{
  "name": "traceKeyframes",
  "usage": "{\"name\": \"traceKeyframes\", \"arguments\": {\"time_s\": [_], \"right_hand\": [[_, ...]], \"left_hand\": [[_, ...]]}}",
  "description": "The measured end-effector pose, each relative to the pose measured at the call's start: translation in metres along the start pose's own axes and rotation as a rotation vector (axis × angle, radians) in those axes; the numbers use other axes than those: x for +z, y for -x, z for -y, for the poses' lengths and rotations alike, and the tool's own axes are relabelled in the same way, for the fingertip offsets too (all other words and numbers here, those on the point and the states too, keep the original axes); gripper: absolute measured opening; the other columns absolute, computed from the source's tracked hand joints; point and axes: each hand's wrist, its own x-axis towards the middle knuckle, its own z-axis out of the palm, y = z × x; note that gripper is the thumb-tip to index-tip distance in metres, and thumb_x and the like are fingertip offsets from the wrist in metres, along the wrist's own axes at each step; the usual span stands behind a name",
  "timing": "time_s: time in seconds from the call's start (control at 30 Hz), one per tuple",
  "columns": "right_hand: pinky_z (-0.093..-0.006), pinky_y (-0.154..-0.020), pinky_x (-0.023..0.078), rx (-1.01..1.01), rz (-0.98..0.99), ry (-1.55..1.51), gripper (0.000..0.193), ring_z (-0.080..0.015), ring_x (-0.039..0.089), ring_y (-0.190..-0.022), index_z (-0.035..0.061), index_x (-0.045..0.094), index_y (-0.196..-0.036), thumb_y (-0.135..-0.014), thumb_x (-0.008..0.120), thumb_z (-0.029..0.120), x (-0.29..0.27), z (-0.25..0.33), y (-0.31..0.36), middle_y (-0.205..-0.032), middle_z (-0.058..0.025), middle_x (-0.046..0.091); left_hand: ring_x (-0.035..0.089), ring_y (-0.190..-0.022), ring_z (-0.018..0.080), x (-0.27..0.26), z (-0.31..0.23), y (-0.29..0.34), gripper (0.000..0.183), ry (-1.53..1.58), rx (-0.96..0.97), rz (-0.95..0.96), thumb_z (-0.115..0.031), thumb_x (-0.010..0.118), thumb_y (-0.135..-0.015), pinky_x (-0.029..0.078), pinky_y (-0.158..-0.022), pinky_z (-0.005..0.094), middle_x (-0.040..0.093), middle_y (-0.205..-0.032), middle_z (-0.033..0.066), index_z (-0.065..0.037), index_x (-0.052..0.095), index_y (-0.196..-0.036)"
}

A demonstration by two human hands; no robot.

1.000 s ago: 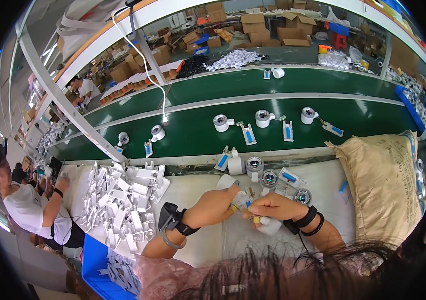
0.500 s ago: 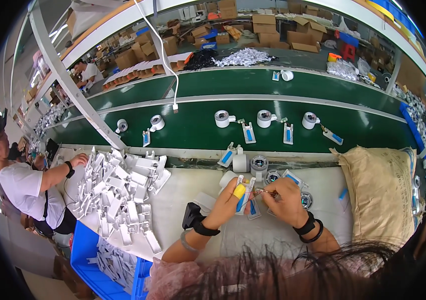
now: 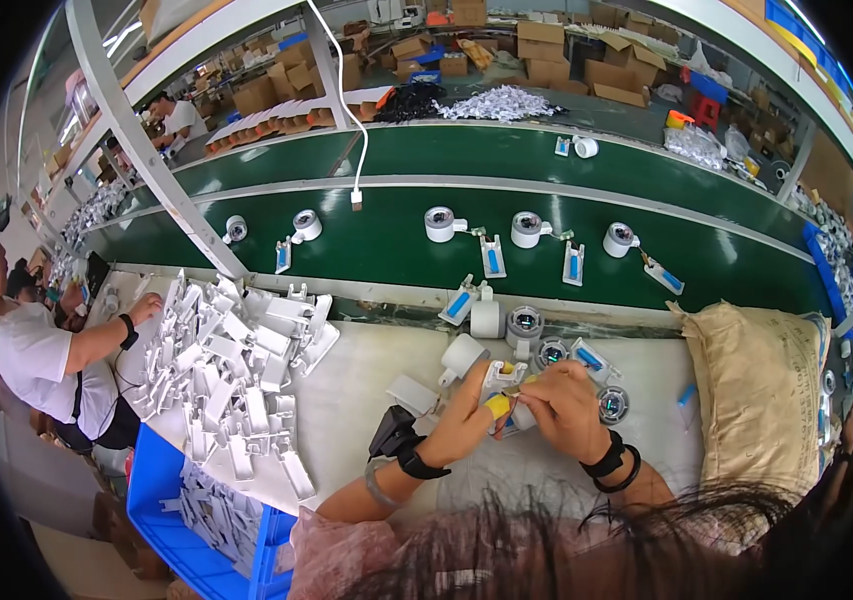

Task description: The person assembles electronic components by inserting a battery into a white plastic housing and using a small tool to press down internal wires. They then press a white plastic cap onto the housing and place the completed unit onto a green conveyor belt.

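Note:
My left hand [image 3: 459,428], with yellow wrap on a finger, grips a small white plastic housing [image 3: 499,376] over the table. My right hand [image 3: 569,408] is closed in a pinch right against it, at thin wires by the fingertips; the exact end pinched is too small to make out. Just beyond my hands stand white round units with dark glassy faces, one [image 3: 525,322] upright and another [image 3: 552,352] nearer. A white holder with a blue strip [image 3: 592,358] lies to their right. By my right wrist rests a round dark-faced piece [image 3: 613,404].
A heap of white plastic shells [image 3: 237,370] covers the table's left, above a blue bin [image 3: 187,540] of white parts. A brown sack [image 3: 757,400] stands right. Several wired units lie on the green conveyor [image 3: 377,250]. A white cable [image 3: 355,150] hangs above. A co-worker [image 3: 47,350] reaches toward the heap.
My hands have come closer together around the housing, and its angle has changed. The view has shifted slightly. The co-worker's hand has moved a little away from the heap.

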Motion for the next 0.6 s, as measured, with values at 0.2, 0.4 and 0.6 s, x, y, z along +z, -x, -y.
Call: {"name": "traceKeyframes", "arguments": {"time_s": [0.2, 0.4, 0.6], "right_hand": [[-0.0380, -0.072, 0.046, -0.015, -0.054, 0.049, 0.024, -0.0280, 0.057, -0.081, 0.0082, 0.069, -0.090, -0.069, 0.077, 0.000, 0.0037, -0.0021, 0.0031, -0.086, -0.0065, 0.059], [-0.0381, -0.073, 0.046, -0.051, -0.070, 0.040, 0.028, -0.0281, 0.055, -0.083, 0.0086, 0.069, -0.091, -0.066, 0.078, -0.001, 0.0063, -0.0038, 0.0051, -0.086, -0.0060, 0.056], [-0.0383, -0.073, 0.046, -0.048, -0.073, 0.066, 0.028, -0.0286, 0.056, -0.084, 0.0090, 0.069, -0.091, -0.066, 0.078, -0.001, 0.0051, -0.0021, 0.0055, -0.087, -0.0059, 0.057]], "left_hand": [[0.051, -0.066, 0.0139, 0.0046, -0.0041, 0.0031, 0.048, -0.069, 0.007, -0.016, 0.001, 0.037, -0.088, 0.046, -0.060, 0.0279, 0.053, -0.085, 0.0083, -0.003, 0.034, -0.135], [0.048, -0.060, 0.0081, 0.0090, -0.0018, 0.0044, 0.034, -0.055, 0.020, -0.023, -0.002, 0.040, -0.091, 0.042, -0.055, 0.0240, 0.050, -0.079, 0.0022, -0.006, 0.039, -0.125], [0.048, -0.060, 0.0088, 0.0091, 0.0040, 0.0040, 0.037, -0.064, 0.062, -0.030, 0.000, 0.038, -0.087, 0.043, -0.054, 0.0245, 0.051, -0.078, 0.0031, -0.004, 0.040, -0.124]]}}
